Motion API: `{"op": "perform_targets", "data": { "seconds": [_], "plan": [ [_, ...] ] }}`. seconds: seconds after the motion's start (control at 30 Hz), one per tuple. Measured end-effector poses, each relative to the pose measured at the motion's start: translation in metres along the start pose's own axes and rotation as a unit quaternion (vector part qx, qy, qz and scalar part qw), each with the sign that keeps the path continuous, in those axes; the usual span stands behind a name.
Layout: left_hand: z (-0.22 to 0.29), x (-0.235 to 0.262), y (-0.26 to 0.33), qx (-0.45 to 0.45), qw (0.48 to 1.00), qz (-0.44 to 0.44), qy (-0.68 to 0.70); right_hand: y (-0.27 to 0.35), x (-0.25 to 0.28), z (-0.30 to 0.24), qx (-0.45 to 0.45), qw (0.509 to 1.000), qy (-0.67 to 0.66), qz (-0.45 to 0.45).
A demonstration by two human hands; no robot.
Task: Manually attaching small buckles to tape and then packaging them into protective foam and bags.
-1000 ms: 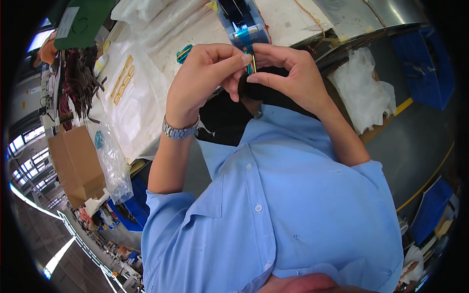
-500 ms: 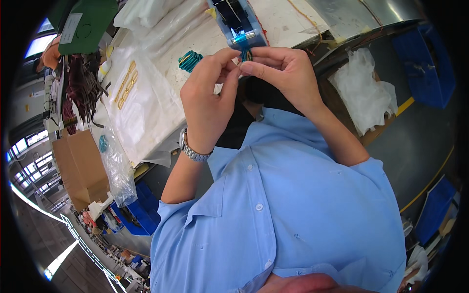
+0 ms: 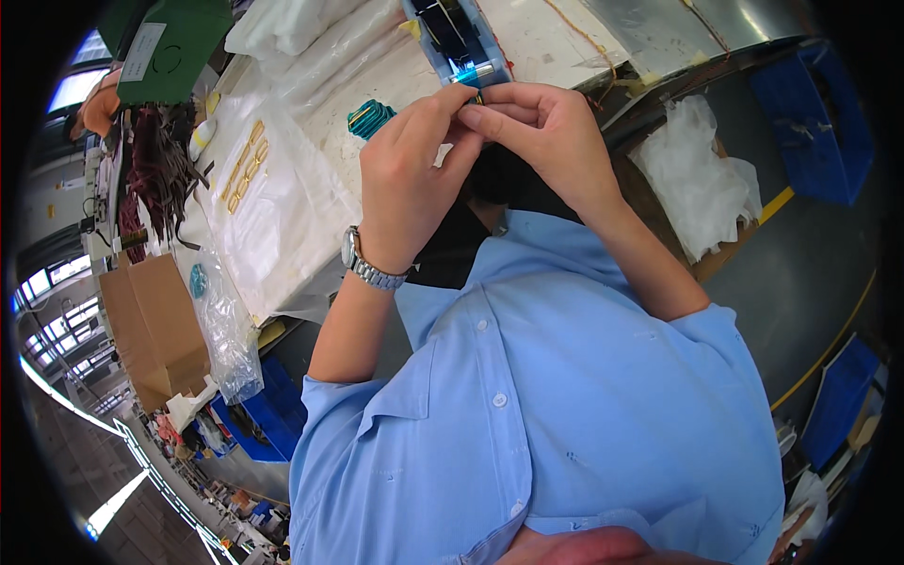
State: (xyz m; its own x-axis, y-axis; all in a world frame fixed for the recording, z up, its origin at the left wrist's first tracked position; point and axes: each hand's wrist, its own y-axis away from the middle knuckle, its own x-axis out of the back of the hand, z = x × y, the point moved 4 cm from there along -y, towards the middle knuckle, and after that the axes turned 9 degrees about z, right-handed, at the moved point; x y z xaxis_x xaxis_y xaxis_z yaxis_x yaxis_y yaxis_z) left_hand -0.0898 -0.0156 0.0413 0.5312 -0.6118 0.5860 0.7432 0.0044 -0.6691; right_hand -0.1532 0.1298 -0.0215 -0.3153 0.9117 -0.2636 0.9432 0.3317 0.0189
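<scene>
At the table's near edge, my left hand (image 3: 407, 179) and my right hand (image 3: 556, 141) meet, thumbs and fingers pinched together. Between the fingertips is a small teal and gold piece (image 3: 477, 98), now almost wholly covered, so its kind cannot be made out. Just beyond the fingertips stands a pale blue tape dispenser (image 3: 493, 55) with a dark roll in it and a shiny teal strip at its near end. A bundle of teal strips (image 3: 371, 119) with a touch of gold lies on the table left of my fingers.
Gold chain-like pieces (image 3: 247, 168) lie on white sheeting at the left. Beyond are clear plastic wrap (image 3: 330, 56), a green box (image 3: 174, 52) and dark red straps (image 3: 155, 169). A cardboard box (image 3: 155, 325) stands lower left; a blue bin (image 3: 819, 122) sits at the right.
My left hand has shifted slightly right and up, closer to my right hand. The teal and gold piece, plainer before, is now mostly behind my fingers.
</scene>
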Motion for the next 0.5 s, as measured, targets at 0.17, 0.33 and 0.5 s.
{"op": "perform_targets", "data": {
  "seconds": [0.17,0.33,0.5],
  "plan": [
    [-0.004,-0.005,0.003,0.037,0.999,-0.025,-0.005,-0.001,0.004,0.0,-0.006,0.999,0.038,0.001],
    [0.008,-0.015,0.035,0.073,0.995,-0.071,0.02,0.03,0.018,0.019,-0.075,0.996,0.05,0.005],
    [0.017,0.002,0.065,0.236,0.963,0.004,0.13,0.056,0.019,0.002,-0.098,0.992,-0.038,-0.069]
  ]
}}
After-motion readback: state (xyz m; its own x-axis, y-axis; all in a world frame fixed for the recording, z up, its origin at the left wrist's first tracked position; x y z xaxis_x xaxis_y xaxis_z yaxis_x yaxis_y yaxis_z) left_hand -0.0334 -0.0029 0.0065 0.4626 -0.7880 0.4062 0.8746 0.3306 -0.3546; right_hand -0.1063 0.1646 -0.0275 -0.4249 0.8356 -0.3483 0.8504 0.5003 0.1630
